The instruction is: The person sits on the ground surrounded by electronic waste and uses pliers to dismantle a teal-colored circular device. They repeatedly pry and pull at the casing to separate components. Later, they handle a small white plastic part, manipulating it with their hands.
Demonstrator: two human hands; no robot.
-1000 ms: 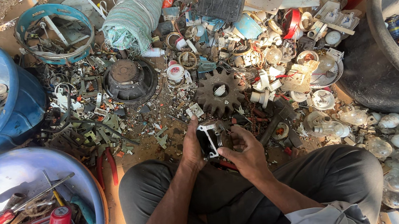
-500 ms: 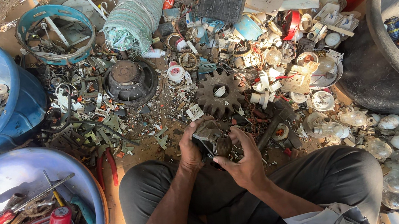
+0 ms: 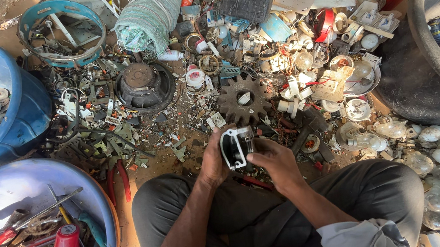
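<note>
Both hands on a small black-and-white part, lifted over the lap.

Left hand (image 3: 213,164) and right hand (image 3: 273,159) both clench the part (image 3: 235,147); half a second ago it sat lower and darker between them, now turned up, white face showing, so it seems under inspection. Beyond on the floor: rusty gear (image 3: 243,99), round speaker (image 3: 143,85), white sockets, bulbs (image 3: 428,135); tool tub (image 3: 83,184) near left.

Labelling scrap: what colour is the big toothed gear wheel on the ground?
Rusty dark brown gear wheel, head view.
</note>
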